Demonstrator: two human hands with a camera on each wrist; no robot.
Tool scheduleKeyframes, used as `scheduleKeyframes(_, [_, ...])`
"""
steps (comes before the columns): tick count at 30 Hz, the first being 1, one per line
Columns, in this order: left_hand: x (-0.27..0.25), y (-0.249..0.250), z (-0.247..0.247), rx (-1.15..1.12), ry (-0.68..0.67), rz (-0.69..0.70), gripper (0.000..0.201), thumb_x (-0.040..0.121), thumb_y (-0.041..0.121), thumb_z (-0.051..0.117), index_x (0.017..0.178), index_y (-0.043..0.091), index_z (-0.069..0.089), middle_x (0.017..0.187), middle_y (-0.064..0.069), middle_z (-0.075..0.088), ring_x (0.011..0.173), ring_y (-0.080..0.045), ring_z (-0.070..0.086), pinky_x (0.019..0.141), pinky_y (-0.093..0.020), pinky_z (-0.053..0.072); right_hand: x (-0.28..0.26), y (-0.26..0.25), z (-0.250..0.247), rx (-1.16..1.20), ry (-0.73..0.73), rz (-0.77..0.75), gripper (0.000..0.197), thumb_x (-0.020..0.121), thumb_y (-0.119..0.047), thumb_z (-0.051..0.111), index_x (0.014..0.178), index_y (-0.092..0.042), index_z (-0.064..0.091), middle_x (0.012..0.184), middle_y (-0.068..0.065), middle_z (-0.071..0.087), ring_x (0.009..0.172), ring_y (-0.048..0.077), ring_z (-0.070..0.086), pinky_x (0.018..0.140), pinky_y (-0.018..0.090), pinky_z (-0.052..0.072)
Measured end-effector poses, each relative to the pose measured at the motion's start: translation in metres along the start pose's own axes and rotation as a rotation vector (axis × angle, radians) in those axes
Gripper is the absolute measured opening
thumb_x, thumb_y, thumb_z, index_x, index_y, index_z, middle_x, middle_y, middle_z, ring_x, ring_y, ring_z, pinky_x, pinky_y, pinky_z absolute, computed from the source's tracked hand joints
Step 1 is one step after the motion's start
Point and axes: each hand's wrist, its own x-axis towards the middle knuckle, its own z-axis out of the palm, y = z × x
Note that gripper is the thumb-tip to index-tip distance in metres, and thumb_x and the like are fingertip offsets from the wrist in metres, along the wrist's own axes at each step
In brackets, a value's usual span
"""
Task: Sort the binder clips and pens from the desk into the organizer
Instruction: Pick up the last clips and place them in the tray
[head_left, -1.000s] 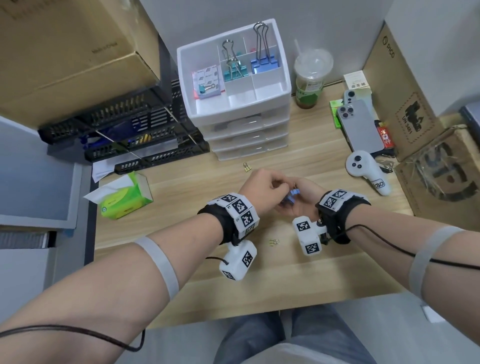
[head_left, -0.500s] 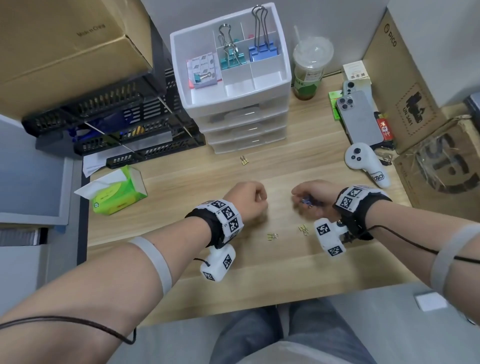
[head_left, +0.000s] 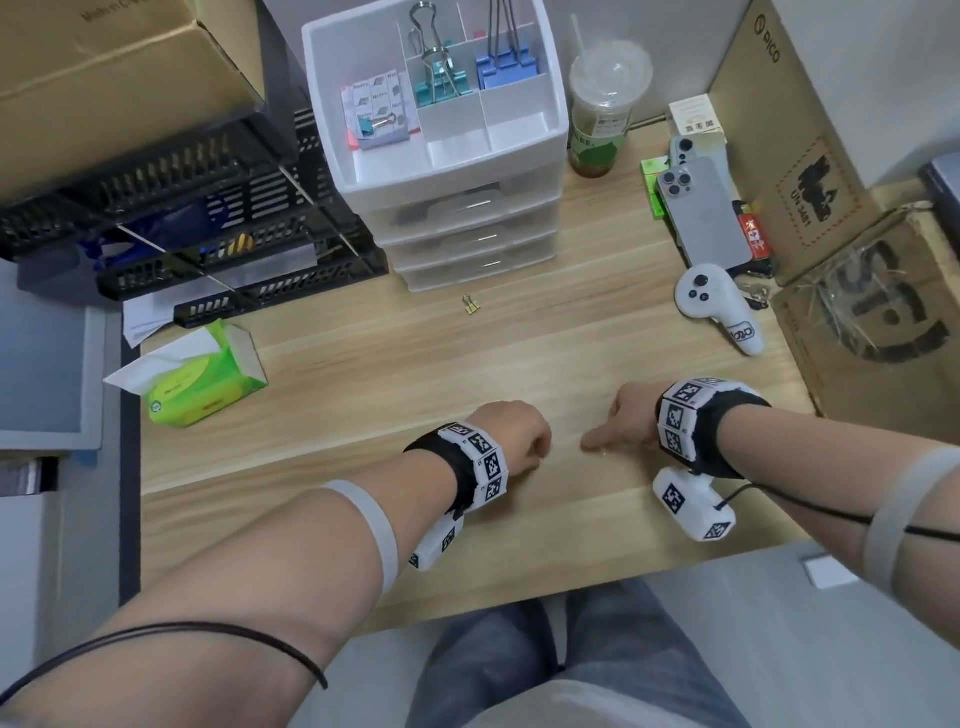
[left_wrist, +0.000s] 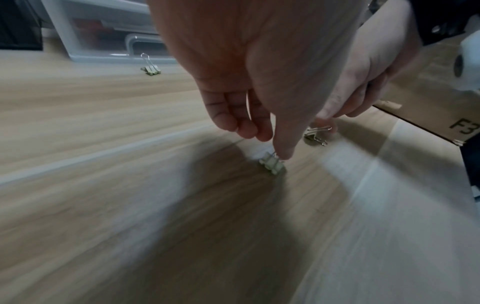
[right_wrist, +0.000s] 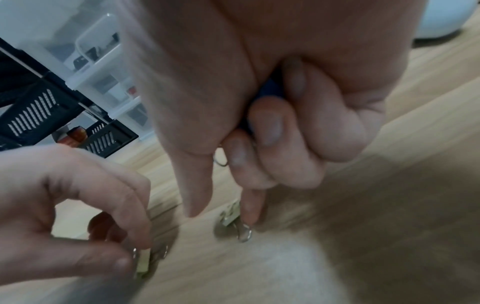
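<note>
Near table edge, left hand pinches small gold clip; right hand, fingers curled on blue clip, reaches second gold clip. Third lies by organizer. Teal and blue clips already sorted; no pens visible.

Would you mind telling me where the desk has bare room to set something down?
Bare wood lies between the tissue box and the left hand, short of the lone gold clip. The right edge is crowded by phones and controller.
</note>
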Motion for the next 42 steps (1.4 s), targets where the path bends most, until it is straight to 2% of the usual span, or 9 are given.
scheduleKeyframes(3, [0.002, -0.004, 0.003, -0.027, 0.015, 0.032, 0.011, 0.089, 0.022, 0.065, 0.092, 0.022, 0.076, 0.102, 0.000, 0.066, 0.092, -0.025, 0.064, 0.071, -0.029, 0.048, 0.008, -0.008, 0.006, 0.022, 0.020, -0.002, 0.054, 0.057, -0.062, 0.075, 0.077, -0.012, 0.076, 0.070, 0.002, 0.074, 0.068, 0.023, 0.071, 0.075, 0.029, 0.056])
scheduleKeyframes(8, [-0.003, -0.026, -0.015, -0.232, 0.181, -0.087, 0.005, 0.083, 0.013, 0.058, 0.079, 0.015, 0.059, 0.092, -0.005, 0.061, 0.082, -0.025, 0.059, 0.076, -0.038, 0.052, 0.013, -0.035, -0.004, 0.209, 0.054, -0.110, 0.023, 0.084, -0.028, 0.071, 0.073, -0.011, 0.059, 0.064, 0.005, 0.051, 0.059, 0.022, 0.045, 0.058, 0.027, 0.040])
scheduleKeyframes(13, [-0.003, -0.074, -0.057, -0.342, 0.318, -0.332, 0.011, 0.087, 0.010, 0.053, 0.097, 0.014, 0.052, 0.090, -0.004, 0.064, 0.079, -0.026, 0.061, 0.071, -0.035, 0.051, 0.019, -0.067, -0.035, 0.395, 0.151, -0.216, 0.029, 0.090, -0.028, 0.068, 0.067, -0.014, 0.057, 0.051, -0.001, 0.043, 0.048, 0.015, 0.041, 0.050, 0.024, 0.036])
scheduleKeyframes(18, [0.012, -0.107, -0.084, -0.313, 0.333, -0.501, 0.021, 0.094, 0.018, 0.040, 0.113, 0.012, 0.048, 0.097, -0.009, 0.065, 0.082, -0.028, 0.064, 0.079, -0.044, 0.056, 0.030, -0.092, -0.054, 0.482, 0.155, -0.262, 0.024, 0.088, -0.025, 0.069, 0.076, -0.005, 0.066, 0.070, 0.009, 0.051, 0.064, 0.020, 0.048, 0.059, 0.026, 0.040])
scheduleKeyframes(24, [0.040, -0.108, -0.090, -0.268, 0.336, -0.464, 0.030, 0.096, 0.030, 0.051, 0.121, 0.014, 0.049, 0.099, -0.008, 0.067, 0.084, -0.029, 0.065, 0.077, -0.042, 0.057, 0.042, -0.096, -0.064, 0.499, 0.163, -0.239, 0.020, 0.088, -0.028, 0.071, 0.079, -0.010, 0.070, 0.063, 0.001, 0.056, 0.056, 0.013, 0.050, 0.051, 0.022, 0.039])
scheduleKeyframes(31, [0.056, -0.113, -0.087, -0.285, 0.338, -0.487, 0.020, 0.099, 0.023, 0.044, 0.103, 0.011, 0.060, 0.095, -0.009, 0.068, 0.085, -0.031, 0.064, 0.074, -0.036, 0.053, 0.047, -0.092, -0.075, 0.527, 0.160, -0.245, 0.024, 0.087, -0.030, 0.072, 0.075, -0.009, 0.070, 0.070, 0.002, 0.062, 0.063, 0.013, 0.055, 0.055, 0.023, 0.043])
scheduleKeyframes(36, [0.048, -0.097, -0.103, -0.611, 0.301, -0.541, 0.027, 0.098, 0.019, 0.043, 0.081, 0.006, 0.061, 0.082, -0.009, 0.060, 0.084, -0.032, 0.059, 0.074, -0.035, 0.048, 0.046, -0.098, -0.085, 0.613, 0.253, -0.271, 0.024, 0.087, -0.030, 0.072, 0.082, -0.007, 0.076, 0.078, 0.008, 0.070, 0.073, 0.018, 0.061, 0.065, 0.024, 0.046])
scheduleKeyframes(39, [0.038, -0.092, -0.116, -1.039, 0.214, -0.625, 0.031, 0.098, 0.001, 0.043, 0.069, 0.011, 0.044, 0.069, -0.007, 0.047, 0.065, -0.025, 0.055, 0.058, -0.028, 0.057, 0.035, -0.113, -0.096, 0.646, 0.253, -0.341, 0.019, 0.087, -0.032, 0.072, 0.085, -0.013, 0.075, 0.079, 0.003, 0.070, 0.077, 0.018, 0.063, 0.073, 0.025, 0.047])
scheduleKeyframes(42, [0.020, -0.085, -0.123, -1.481, 0.271, -0.678, 0.014, 0.082, 0.000, 0.038, 0.073, 0.006, 0.047, 0.060, -0.014, 0.047, 0.050, -0.025, 0.052, 0.049, -0.036, 0.057, 0.021, -0.129, -0.108, 0.593, 0.277, -0.413, 0.020, 0.086, -0.033, 0.072, 0.082, -0.014, 0.075, 0.078, 0.002, 0.071, 0.079, 0.018, 0.065, 0.075, 0.028, 0.052])
